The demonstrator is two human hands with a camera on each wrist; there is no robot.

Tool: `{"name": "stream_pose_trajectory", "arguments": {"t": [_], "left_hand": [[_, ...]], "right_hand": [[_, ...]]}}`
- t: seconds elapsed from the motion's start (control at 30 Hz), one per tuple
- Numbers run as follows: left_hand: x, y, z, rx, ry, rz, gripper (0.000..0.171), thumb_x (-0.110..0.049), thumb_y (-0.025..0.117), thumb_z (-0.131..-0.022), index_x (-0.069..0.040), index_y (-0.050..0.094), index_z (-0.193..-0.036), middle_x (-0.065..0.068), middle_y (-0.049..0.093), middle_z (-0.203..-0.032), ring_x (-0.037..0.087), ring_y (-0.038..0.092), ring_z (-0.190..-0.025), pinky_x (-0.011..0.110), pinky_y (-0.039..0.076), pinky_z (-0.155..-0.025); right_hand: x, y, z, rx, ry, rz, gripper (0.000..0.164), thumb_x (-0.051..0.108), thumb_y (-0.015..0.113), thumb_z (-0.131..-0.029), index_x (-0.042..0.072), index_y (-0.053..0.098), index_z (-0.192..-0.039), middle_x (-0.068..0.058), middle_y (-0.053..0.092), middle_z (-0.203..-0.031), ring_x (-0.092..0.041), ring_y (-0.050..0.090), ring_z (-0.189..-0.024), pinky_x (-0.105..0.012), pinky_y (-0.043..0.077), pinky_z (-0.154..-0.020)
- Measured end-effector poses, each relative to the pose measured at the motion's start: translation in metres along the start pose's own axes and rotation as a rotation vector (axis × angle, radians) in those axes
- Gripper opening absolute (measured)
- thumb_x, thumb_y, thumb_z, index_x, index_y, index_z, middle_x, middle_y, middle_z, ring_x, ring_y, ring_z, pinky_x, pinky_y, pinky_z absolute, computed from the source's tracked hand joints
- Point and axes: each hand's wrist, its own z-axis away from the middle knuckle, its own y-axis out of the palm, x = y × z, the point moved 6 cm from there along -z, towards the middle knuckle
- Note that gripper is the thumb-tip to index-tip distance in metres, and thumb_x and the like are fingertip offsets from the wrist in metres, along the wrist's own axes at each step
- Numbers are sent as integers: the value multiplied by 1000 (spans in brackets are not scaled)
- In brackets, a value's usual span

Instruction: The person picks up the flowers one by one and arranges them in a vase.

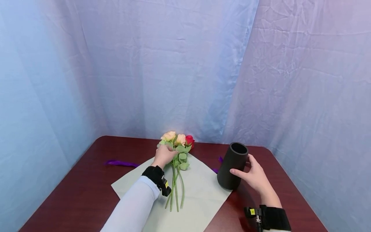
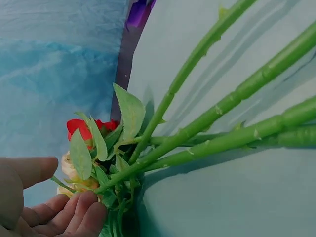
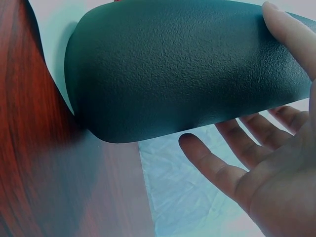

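A bunch of roses, cream heads [image 1: 181, 139] and a red one [image 1: 189, 141], lies on a pale green wrapping sheet [image 1: 197, 199] with its green stems [image 2: 232, 103] pointing toward me. My left hand [image 1: 164, 155] is at the leaves just below the heads. In the left wrist view its thumb stands apart from the loosely bent fingers, and the fingertips [image 2: 89, 200] are right by a stem. My right hand [image 1: 256, 175] holds a black vase [image 1: 232, 166], thumb on the near side and several fingers partly hidden behind it. The vase's base is at the sheet's right edge.
A purple ribbon [image 1: 121, 163] emerges from under the sheet on the left, with more showing beside the vase. The dark red wooden table [image 1: 87, 187] has rounded far corners. Blue-lilac cloth [image 1: 174, 64] hangs behind and at both sides.
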Motion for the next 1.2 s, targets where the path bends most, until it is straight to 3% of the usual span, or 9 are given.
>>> {"name": "stream_pose_trajectory", "arguments": {"t": [0.13,0.37,0.67,0.8,0.9,1.07,1.2], "left_hand": [[3,0,-2,-5,-22,-50,53,-19,73,-95,-16,36,-57,-3,22,-55,15,26,-47,31,28,-52],[3,4,1,-27,-48,-145,51,-21,75,-94,-15,38,-58,-2,27,-54,17,39,-50,31,36,-55],[-1,7,0,-51,-66,-220,37,-20,77,-92,-10,54,-65,5,53,-63,23,60,-69,35,47,-67],[2,8,-2,-68,-60,-222,22,-19,79,-90,-2,69,-82,13,68,-82,26,66,-80,38,53,-74],[5,10,-3,-71,-65,-226,19,-19,79,-90,-1,72,-86,13,69,-84,26,66,-80,38,53,-73],[9,12,-2,-66,-77,-241,24,-19,77,-92,-5,69,-75,9,65,-72,23,63,-70,35,49,-66],[8,11,-1,-62,-78,-242,24,-18,75,-94,-5,69,-75,9,65,-72,22,63,-70,36,48,-65]], "right_hand": [[1,2,0,3,-2,-10,91,43,86,-82,15,36,-152,-17,52,-139,-40,57,-124,-55,54,-91],[2,-1,3,4,5,1,91,44,86,-82,15,35,-153,-18,52,-140,-40,56,-125,-55,54,-90],[4,-1,5,4,-2,9,91,44,85,-83,14,35,-153,-18,52,-140,-40,57,-124,-55,54,-90],[4,0,5,-3,1,4,91,43,86,-83,15,35,-153,-18,52,-139,-40,57,-123,-55,54,-90],[3,2,6,-1,5,5,92,44,86,-82,15,35,-153,-17,52,-139,-39,57,-123,-55,54,-90],[3,4,6,5,9,7,91,45,86,-82,16,36,-152,-16,52,-139,-38,58,-123,-54,54,-90],[4,3,6,0,7,7,91,45,86,-82,16,36,-152,-16,53,-138,-39,58,-123,-54,55,-90]]}}
